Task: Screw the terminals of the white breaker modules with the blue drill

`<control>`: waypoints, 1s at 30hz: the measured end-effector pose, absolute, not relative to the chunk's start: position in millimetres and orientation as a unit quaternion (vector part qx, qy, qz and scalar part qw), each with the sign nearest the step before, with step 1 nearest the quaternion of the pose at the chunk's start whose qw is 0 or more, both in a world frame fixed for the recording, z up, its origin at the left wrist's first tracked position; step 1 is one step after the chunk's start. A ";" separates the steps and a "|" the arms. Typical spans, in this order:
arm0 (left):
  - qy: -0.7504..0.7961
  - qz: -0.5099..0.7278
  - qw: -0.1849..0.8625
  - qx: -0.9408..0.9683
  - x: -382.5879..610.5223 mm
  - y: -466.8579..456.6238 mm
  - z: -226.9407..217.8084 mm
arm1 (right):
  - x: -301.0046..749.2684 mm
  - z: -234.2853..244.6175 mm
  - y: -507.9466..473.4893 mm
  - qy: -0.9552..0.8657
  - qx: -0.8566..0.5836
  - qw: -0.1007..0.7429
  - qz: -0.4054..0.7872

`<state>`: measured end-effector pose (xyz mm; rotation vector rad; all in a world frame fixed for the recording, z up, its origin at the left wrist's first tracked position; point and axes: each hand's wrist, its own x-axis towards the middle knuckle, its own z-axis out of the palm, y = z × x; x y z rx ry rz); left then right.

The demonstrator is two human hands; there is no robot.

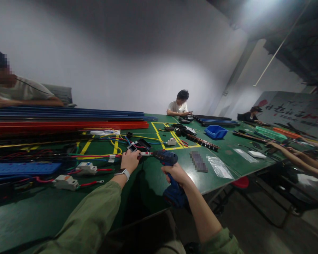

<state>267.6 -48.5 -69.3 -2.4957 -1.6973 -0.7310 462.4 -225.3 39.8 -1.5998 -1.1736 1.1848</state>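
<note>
My right hand (178, 173) is wrapped round the handle of a blue cordless drill (169, 157), its nose pointing left. At the drill's tip is a small white-and-red part (145, 153), which the closed fingers of my left hand (129, 160) hold. Whether the bit touches the part is too small to tell. Just behind my left hand lie black housing pieces (143, 144), one with a pale window. To its left are white circuit breakers (87, 168) with red wires ending in metal lugs, and a bundle of coloured wires (95, 156).
Blue and red metal profiles (116, 125) run along the left back of the green table (148, 190). A blue bin (216, 132), a dark phone-like slab (198, 161) and a plastic bag (219, 167) lie to the right. Several people sit around the tables.
</note>
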 end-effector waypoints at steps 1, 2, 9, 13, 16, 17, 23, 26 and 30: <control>-0.545 -0.237 0.019 -0.804 267.6 -48.3 -69.5 | 462.3 39.8 -225.4 -0.464 -0.636 0.402 0.468; -0.545 -0.237 0.019 -0.804 267.6 -48.1 -69.7 | 462.2 39.8 -225.5 -0.463 -0.638 0.401 0.466; -0.549 -0.231 0.011 -0.803 267.5 -47.9 -69.0 | 461.6 40.1 -225.3 -0.463 -0.628 0.415 0.468; -0.549 -0.233 0.014 -0.803 267.6 -48.5 -68.4 | 461.7 39.2 -224.7 -0.464 -0.627 0.418 0.465; -0.554 -0.227 0.017 -0.801 267.7 -48.4 -68.7 | 462.1 37.4 -223.9 -0.459 -0.627 0.421 0.469; -0.554 -0.226 0.019 -0.801 267.8 -48.4 -68.9 | 462.3 36.9 -223.7 -0.458 -0.626 0.420 0.471; -0.549 -0.230 0.021 -0.803 268.1 -48.8 -68.8 | 462.8 38.3 -224.1 -0.467 -0.628 0.411 0.467; -0.554 -0.228 0.023 -0.801 268.2 -49.3 -67.5 | 462.2 40.7 -224.8 -0.467 -0.623 0.414 0.471; -0.550 -0.230 0.017 -0.802 267.9 -50.1 -66.6 | 460.9 43.4 -226.1 -0.459 -0.632 0.411 0.469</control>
